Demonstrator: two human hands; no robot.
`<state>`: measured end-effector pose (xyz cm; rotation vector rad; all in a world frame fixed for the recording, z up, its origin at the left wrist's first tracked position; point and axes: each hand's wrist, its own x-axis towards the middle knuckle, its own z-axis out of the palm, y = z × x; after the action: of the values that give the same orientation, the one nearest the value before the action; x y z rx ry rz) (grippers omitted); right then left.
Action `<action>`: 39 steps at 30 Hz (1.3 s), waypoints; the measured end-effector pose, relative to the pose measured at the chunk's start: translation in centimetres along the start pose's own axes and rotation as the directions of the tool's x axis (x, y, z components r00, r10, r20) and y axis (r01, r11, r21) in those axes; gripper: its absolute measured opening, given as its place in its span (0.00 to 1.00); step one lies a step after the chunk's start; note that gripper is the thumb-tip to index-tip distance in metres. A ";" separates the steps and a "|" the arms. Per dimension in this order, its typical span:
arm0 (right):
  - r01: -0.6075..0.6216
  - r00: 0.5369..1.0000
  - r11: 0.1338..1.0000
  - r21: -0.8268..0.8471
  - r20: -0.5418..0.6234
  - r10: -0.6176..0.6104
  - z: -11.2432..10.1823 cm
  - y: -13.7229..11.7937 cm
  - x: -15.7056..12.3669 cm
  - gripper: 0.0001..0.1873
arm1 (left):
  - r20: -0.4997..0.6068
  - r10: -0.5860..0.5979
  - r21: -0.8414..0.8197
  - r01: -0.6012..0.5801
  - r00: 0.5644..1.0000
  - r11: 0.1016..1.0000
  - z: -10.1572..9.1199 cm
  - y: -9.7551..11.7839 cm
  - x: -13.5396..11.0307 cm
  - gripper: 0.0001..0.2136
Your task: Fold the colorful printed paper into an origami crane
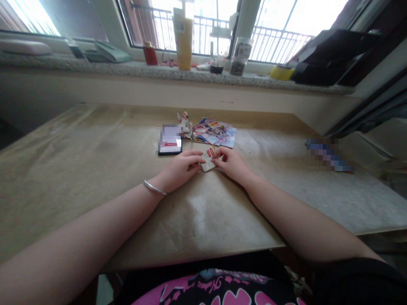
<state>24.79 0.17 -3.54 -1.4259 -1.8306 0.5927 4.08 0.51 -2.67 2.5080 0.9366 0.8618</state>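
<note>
A small white card (208,162) with red labels and fine print is held just above or on the tabletop, in front of my body. My left hand (185,164) grips its left edge between thumb and fingers. On the card's right side, my right hand (229,163) pinches it with the fingertips. A bit of yellow shows at the card's top edge. Beyond my hands lies a pile of colourful printed cards (219,131). Against that pile rests a crumpled piece of printed paper (187,126). A phone (171,140) with a lit screen lies past my left hand.
The table (111,190) has a beige cover. A blurred blue-purple item (329,156) lies at its right side. Behind it, the granite windowsill (127,70) carries a red bottle (149,54), a tall yellow container (184,44), a clear jar (241,57) and a black object (324,59).
</note>
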 end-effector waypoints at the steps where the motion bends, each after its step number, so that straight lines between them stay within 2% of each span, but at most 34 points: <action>1: 0.001 1.000 0.999 -0.033 0.007 -0.001 0.0 0.0 0.0 0.04 | 0.012 0.036 0.047 -0.036 0.999 0.998 0.0 -0.1 0.0 0.11; 6: 0.068 0.997 0.988 -0.136 0.038 -0.064 0.0 0.0 0.1 0.07 | 0.092 0.142 0.190 -0.157 0.986 0.969 -0.1 -0.4 -0.1 0.13; 12: 0.222 0.975 0.940 -0.261 0.076 -0.210 -0.3 -0.2 -0.2 0.09 | 0.137 0.147 0.302 -0.183 0.980 0.936 -0.4 0.3 -0.4 0.14; 23: 0.252 0.966 0.905 -0.342 0.149 -0.212 -0.7 -0.6 -0.7 0.21 | 0.170 0.221 0.313 -0.265 0.960 0.912 -0.8 0.2 -0.3 0.13; 29: 0.264 0.962 0.891 -0.369 0.163 -0.218 -0.7 -0.3 -0.5 0.27 | 0.192 0.217 0.341 -0.272 0.957 0.900 -0.7 0.8 -0.5 0.14; 31: 0.292 0.954 0.881 -0.372 0.172 -0.244 -0.7 -0.5 -0.5 0.25 | 0.196 0.217 0.363 -0.276 0.956 0.890 -0.6 1.0 -0.5 0.15; 36: 0.420 0.906 0.831 -0.365 0.227 -0.358 -1.1 -1.5 -0.8 0.10 | 0.212 0.208 0.374 -0.276 0.955 0.886 -0.7 1.2 -0.4 0.16; 39: 0.447 0.891 0.813 -0.374 0.269 -0.365 -1.3 -1.9 -1.2 0.09 | 0.211 0.193 0.374 -0.262 0.958 0.890 -0.8 1.4 -0.3 0.15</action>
<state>24.78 -1.56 -1.69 -1.2001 -2.4422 0.1004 4.03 -0.69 -1.50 3.0370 0.8396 0.5475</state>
